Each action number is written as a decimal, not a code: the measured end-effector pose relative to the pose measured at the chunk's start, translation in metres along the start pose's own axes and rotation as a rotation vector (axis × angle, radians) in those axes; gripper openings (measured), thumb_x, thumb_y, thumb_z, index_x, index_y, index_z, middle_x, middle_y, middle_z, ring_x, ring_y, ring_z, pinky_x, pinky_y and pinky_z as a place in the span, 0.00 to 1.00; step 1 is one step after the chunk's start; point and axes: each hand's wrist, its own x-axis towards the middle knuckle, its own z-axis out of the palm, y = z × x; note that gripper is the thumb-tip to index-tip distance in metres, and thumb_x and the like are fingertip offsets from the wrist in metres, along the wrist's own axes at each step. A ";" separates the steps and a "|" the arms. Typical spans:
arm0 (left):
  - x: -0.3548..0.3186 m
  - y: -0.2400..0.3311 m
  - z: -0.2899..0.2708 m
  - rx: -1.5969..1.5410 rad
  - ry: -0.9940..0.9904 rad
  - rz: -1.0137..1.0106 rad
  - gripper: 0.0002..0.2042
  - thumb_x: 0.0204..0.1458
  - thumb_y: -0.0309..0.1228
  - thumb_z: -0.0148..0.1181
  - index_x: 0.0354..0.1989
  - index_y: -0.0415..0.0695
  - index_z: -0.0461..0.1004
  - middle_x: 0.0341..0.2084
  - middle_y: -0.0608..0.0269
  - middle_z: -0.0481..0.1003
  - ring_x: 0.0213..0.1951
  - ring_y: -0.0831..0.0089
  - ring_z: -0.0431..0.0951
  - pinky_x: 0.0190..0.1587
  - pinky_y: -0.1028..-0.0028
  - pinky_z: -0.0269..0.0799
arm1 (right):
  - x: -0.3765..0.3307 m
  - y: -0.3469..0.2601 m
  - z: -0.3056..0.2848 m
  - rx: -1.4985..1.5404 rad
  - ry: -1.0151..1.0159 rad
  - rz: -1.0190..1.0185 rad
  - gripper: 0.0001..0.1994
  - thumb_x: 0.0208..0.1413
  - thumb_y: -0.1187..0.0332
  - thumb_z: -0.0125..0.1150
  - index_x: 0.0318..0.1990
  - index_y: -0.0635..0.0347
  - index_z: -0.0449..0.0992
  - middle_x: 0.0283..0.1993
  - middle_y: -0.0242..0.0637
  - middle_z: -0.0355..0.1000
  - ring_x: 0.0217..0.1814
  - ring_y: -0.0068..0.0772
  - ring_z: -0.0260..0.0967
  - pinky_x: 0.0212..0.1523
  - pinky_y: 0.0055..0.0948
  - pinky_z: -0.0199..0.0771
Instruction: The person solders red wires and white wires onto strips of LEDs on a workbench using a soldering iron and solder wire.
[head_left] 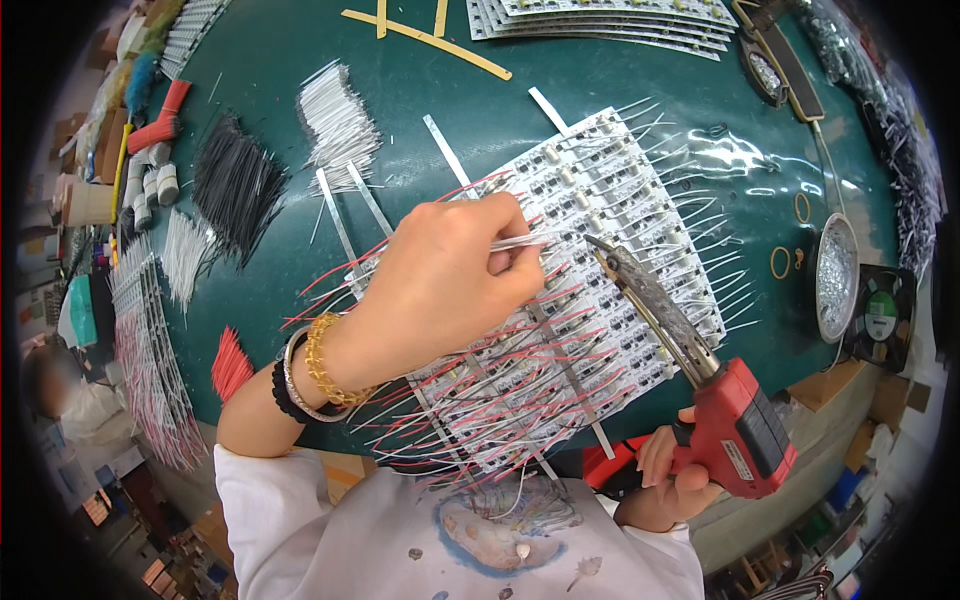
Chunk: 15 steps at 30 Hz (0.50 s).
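Note:
A white circuit board panel (590,200) with rows of small components lies in front of me. Many red, black and white wires stick out along its sides. My left hand (450,255) hovers above the panel, its fingers pinching a small bundle of white wires (528,240) whose ends point right. My right hand (675,470) is wrapped round the handle of a red and black soldering gun (740,425). The gun's long dark tip slants up and left over the board, close to the wire ends; whether it touches them I cannot tell.
Piles of white wires (340,115), black wires (235,185) and red wires (231,362) lie on the green table at left. Metal strips (340,225) run under the panel. More panels (600,25) are stacked at the back. A bowl (837,278) and small fan (885,315) stand at right.

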 end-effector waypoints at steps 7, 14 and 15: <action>-0.012 0.004 -0.014 -0.069 0.136 0.021 0.03 0.54 0.24 0.53 0.33 0.37 0.71 0.17 0.53 0.72 0.18 0.63 0.73 0.22 0.72 0.65 | -0.009 0.003 -0.010 0.041 0.021 -0.011 0.36 0.52 0.44 0.57 0.50 0.75 0.58 0.11 0.30 0.61 0.09 0.22 0.57 0.13 0.21 0.60; -0.024 0.018 0.003 -0.145 0.029 0.051 0.04 0.54 0.22 0.56 0.35 0.36 0.70 0.16 0.64 0.72 0.22 0.84 0.72 0.26 0.83 0.66 | -0.016 -0.001 -0.004 0.076 0.100 0.026 0.38 0.48 0.44 0.61 0.47 0.78 0.62 0.12 0.32 0.62 0.09 0.23 0.56 0.11 0.23 0.57; -0.023 0.014 0.006 -0.145 0.031 0.049 0.04 0.54 0.22 0.56 0.35 0.36 0.70 0.16 0.64 0.72 0.22 0.84 0.72 0.26 0.83 0.66 | -0.017 0.000 -0.003 0.051 0.129 0.004 0.36 0.48 0.43 0.60 0.43 0.77 0.65 0.12 0.33 0.62 0.10 0.24 0.57 0.12 0.23 0.58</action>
